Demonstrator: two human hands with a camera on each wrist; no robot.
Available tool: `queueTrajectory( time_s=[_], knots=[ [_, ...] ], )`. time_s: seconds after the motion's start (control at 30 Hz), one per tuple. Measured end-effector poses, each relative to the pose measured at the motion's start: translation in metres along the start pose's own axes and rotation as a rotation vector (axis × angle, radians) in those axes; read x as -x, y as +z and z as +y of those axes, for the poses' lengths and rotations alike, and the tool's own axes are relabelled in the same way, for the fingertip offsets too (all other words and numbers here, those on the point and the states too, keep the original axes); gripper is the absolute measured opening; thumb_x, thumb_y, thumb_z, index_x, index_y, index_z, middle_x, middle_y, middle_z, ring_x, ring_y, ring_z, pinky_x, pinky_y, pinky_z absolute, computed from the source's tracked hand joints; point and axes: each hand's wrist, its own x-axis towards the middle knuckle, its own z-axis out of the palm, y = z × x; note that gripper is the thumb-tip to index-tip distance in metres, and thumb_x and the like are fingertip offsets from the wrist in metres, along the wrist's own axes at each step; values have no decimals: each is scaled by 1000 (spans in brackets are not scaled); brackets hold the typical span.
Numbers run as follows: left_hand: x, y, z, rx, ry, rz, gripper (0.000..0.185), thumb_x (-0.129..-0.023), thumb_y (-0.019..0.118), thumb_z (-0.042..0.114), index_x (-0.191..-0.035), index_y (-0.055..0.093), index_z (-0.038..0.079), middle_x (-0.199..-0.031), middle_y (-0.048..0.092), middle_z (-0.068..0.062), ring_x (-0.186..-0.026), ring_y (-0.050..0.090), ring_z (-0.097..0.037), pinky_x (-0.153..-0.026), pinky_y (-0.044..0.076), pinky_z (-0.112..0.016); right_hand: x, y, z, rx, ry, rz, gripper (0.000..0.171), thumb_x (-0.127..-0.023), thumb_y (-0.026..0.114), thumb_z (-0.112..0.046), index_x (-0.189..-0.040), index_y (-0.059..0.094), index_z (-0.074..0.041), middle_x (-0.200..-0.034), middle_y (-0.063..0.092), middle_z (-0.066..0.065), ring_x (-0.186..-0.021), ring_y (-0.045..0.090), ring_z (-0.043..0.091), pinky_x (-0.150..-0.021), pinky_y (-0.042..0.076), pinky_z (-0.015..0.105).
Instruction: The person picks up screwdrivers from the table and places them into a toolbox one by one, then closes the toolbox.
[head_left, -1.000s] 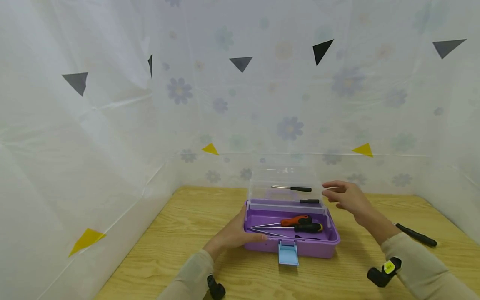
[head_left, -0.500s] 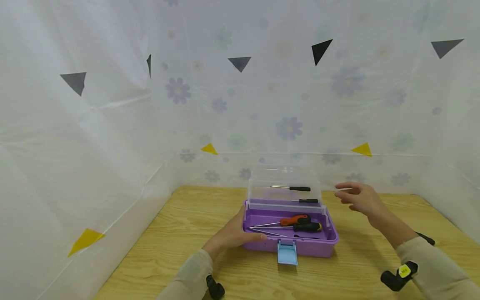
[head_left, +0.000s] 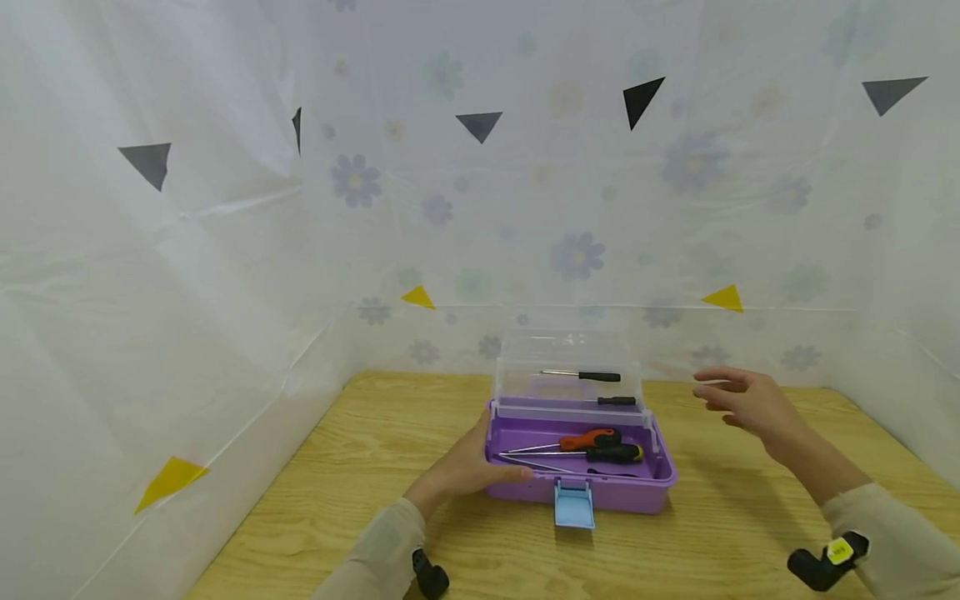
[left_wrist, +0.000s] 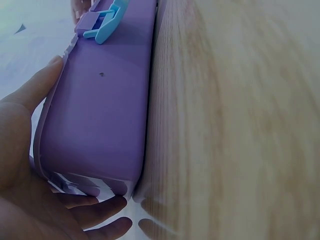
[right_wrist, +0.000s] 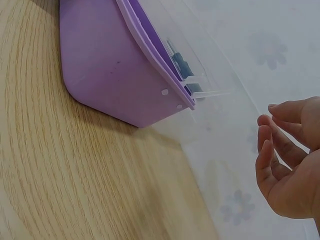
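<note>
Left hand (head_left: 463,467): grasping left end of purple toolbox (head_left: 626,497), thumb at front rim. Toolbox sits on bench (head_left: 405,408), clear lid (head_left: 570,350) raised, screwdrivers (head_left: 615,454) inside. Judged light, stiff, slightly slick; lid probably flexes. Best held at both ends, under the rim. Right hand (head_left: 753,407): empty, fingers loosely bent, off the toolbox. Yellow label (head_left: 839,551) at right wrist; marks too small to read.
</note>
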Motion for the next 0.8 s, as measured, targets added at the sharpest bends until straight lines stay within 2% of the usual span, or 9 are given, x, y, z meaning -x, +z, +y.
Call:
queueTrajectory(
  time_s=[0.23,0.4,0.5,0.63,0.8],
  knots=[
    [-1,0,0,3,5,-3,114,-83,87,34,-165,8,34,-154,45,-16,-137,47,-39,-114,33,-60,4,-10,6,10,-13,18,54,-103,65,-40,-143,59,-5,-126,68,11,-98,63,3,-81,57,29],
    [-1,0,-1,1,-6,-3,114,-83,87,34,-165,7,35,-154,47,-8,-138,47,-39,-114,34,-60,6,-16,10,11,-7,25,55,-103,65,-41,-144,58,-5,-120,70,1,-98,63,1,-79,57,28],
    [-1,0,-1,3,-5,-5,114,-83,87,34,-165,7,35,-154,46,-9,-138,47,-38,-114,34,-60,8,-20,13,19,-6,28,56,-103,64,-41,-145,56,-3,-118,70,-3,-97,62,0,-79,57,27],
    [-1,0,-1,4,2,-6,114,-83,87,34,-165,7,34,-155,43,-16,-137,47,-39,-114,34,-60,10,-25,18,45,2,31,58,-104,64,-41,-145,55,-1,-122,69,3,-97,63,0,-79,57,27],
    [-1,0,-1,-3,2,1,114,-82,87,36,-165,9,33,-154,45,-17,-136,48,-39,-113,35,-60,14,-28,24,79,11,16,60,-105,62,-38,-147,50,4,-131,64,17,-96,63,0,-80,58,28]
  ],
)
